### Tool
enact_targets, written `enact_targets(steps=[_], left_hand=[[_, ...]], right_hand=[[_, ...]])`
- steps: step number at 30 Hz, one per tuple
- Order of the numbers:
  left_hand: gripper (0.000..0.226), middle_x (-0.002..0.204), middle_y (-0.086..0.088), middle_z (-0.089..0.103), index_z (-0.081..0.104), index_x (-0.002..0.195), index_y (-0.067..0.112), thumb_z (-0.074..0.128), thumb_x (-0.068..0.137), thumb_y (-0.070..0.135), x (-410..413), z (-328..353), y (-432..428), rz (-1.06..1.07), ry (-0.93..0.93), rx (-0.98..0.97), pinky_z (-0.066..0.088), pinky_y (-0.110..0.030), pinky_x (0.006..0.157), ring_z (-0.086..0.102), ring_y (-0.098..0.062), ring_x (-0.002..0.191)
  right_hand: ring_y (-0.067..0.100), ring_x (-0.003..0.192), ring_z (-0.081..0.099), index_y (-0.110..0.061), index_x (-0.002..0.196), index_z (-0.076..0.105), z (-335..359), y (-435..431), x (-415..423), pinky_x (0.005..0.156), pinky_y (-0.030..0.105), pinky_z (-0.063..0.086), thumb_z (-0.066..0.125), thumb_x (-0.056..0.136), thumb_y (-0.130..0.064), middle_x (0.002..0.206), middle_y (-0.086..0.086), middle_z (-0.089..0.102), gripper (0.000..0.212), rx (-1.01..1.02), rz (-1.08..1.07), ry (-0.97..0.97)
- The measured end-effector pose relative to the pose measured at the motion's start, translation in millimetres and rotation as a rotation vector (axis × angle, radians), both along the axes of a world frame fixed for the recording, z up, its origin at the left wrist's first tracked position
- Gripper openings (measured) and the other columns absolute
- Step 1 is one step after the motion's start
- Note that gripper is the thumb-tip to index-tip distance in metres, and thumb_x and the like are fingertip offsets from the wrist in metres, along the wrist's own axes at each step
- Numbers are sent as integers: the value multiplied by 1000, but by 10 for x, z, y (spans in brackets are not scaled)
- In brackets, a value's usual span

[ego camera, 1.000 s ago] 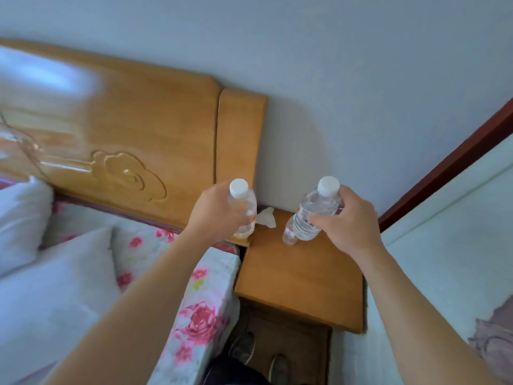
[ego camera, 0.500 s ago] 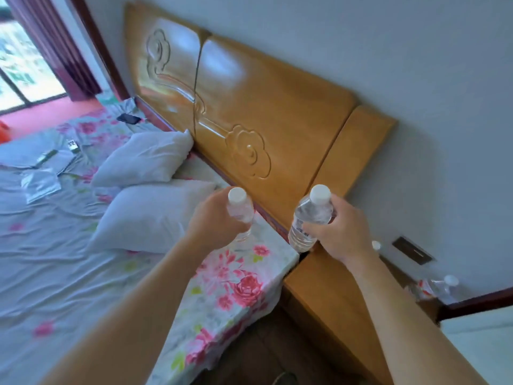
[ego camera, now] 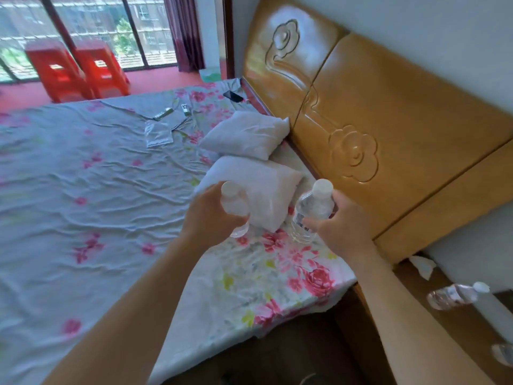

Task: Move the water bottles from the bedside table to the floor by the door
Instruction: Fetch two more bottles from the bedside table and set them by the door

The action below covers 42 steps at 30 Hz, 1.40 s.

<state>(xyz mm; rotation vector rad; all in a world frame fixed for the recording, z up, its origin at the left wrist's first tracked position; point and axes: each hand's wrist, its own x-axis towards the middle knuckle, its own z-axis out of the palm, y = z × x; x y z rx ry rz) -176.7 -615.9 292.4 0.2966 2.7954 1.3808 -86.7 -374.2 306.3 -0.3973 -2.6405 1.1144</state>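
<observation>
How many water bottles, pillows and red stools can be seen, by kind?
Water bottles: 4, one in the left hand, one in the right hand, two at the right edge
Pillows: 2
Red stools: 2
Total: 8

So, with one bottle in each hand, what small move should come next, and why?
Probably carry both toward the door: the left hand grips one bottle, the right hand another, both lifted above the bed. No door shows here.
</observation>
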Motion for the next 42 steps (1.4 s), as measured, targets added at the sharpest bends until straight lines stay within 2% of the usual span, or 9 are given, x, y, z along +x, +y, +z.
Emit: enact_targets(steps=[5, 9, 14, 20, 22, 25, 27, 33, 42], left_hand=[[54, 97, 10, 69, 66, 104, 33, 90, 55, 29, 24, 45, -895, 152, -6, 13, 54, -39, 83, 65, -17, 91], [52, 94, 10, 69, 67, 103, 29, 92, 57, 26, 122, 41, -1379, 264, -10, 28, 54, -37, 81, 64, -16, 89], [57, 95, 9, 70, 67, 105, 27, 94, 56, 32, 282, -62, -1845, 448, -32, 59, 56, -39, 83, 67, -14, 90], [57, 98, 8, 70, 65, 104, 29, 90, 55, 42, 626, 3, -2314, 685, -27, 37, 56, -40, 81, 67, -13, 90], [54, 97, 8, 69, 65, 105, 25, 92, 60, 35, 797, 80, -2435, 767, -8, 22, 56, -35, 80, 67, -11, 90], [41, 89, 12, 67, 63, 95, 30, 91, 65, 27, 1125, 198, -2583, 883, 5, 24, 48, -10, 67, 62, 7, 81], [39, 86, 16, 64, 59, 89, 35, 90, 68, 27, 1414, 275, -2709, 955, 6, 17, 42, -6, 62, 59, 13, 80], [42, 91, 16, 65, 60, 98, 36, 88, 68, 44, 2422, 378, -3153, 1211, 35, -20, 45, -22, 71, 61, -1, 86], [47, 94, 26, 63, 51, 104, 47, 84, 71, 50, 3965, 358, -3887, 1424, 89, -42, 51, -22, 77, 61, 5, 90]], right_hand=[[20, 62, 55, -22, 76, 54, 6, -785, -299, 51, 30, 41, 83, 65, -35, 67, 0, 58, 33, -15, 134, 42], [10, 57, 49, -31, 70, 45, 28, -1250, -533, 51, 23, 36, 84, 66, -37, 63, -9, 52, 40, -26, 245, 57], [17, 82, 63, -21, 102, 65, -106, -1656, -875, 74, 42, 55, 86, 65, -39, 88, -8, 68, 46, -61, 401, 22], [15, 84, 65, -28, 103, 65, -90, -2307, -1260, 77, 35, 54, 89, 64, -34, 88, -13, 67, 46, -92, 667, 3], [17, 85, 66, -27, 103, 65, -76, -2560, -1335, 76, 36, 54, 88, 63, -36, 89, -11, 68, 47, -94, 752, 2], [17, 85, 66, -25, 106, 66, -64, -2942, -1355, 78, 40, 55, 88, 59, -39, 94, -8, 70, 54, -93, 863, 7], [20, 85, 66, -24, 110, 66, -35, -3241, -1275, 78, 39, 54, 88, 59, -40, 95, -6, 70, 58, -86, 954, 6], [16, 87, 64, -29, 117, 64, 115, -4136, -670, 73, 29, 45, 88, 64, -39, 97, -9, 69, 59, -74, 1231, -4], [19, 101, 65, -27, 128, 59, 288, -5498, 651, 87, 44, 56, 84, 67, -48, 115, -6, 69, 69, -24, 1515, 26]])
